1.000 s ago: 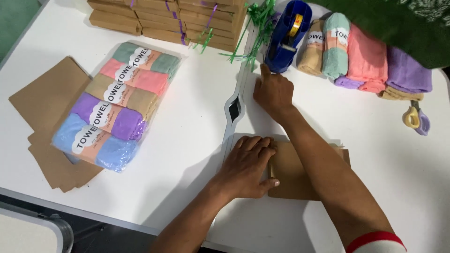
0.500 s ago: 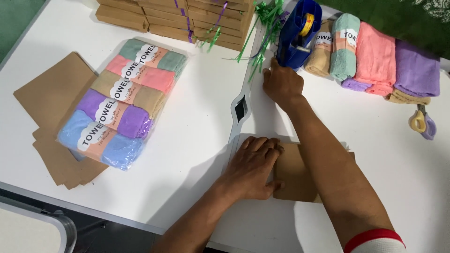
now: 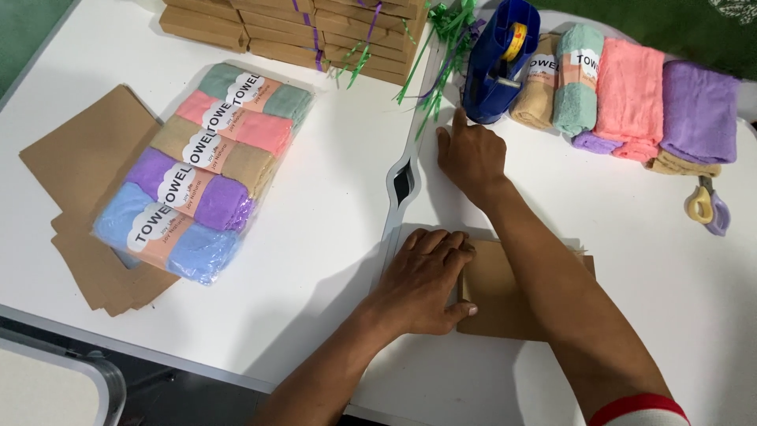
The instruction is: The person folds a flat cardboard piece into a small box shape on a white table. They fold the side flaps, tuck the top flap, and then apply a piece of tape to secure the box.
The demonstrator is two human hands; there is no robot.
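Desk (image 3: pixel 331 260): white; carries everything
Towel pack (image 3: pixel 206 170): well left of the cardboard box; lies on flat brown sheets (image 3: pixel 83 158)
Cardboard box (image 3: pixel 512 296): flat, near desk's front edge
Left hand (image 3: pixel 426 280): fingers spread, pressing the box
Right hand (image 3: pixel 471 154): open, empty; fingertip near blue tape dispenser (image 3: pixel 497 67)

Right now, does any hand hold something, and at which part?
Nothing is gripped. The left hand presses flat on the left end of the brown cardboard piece; the right hand rests on the table, empty.
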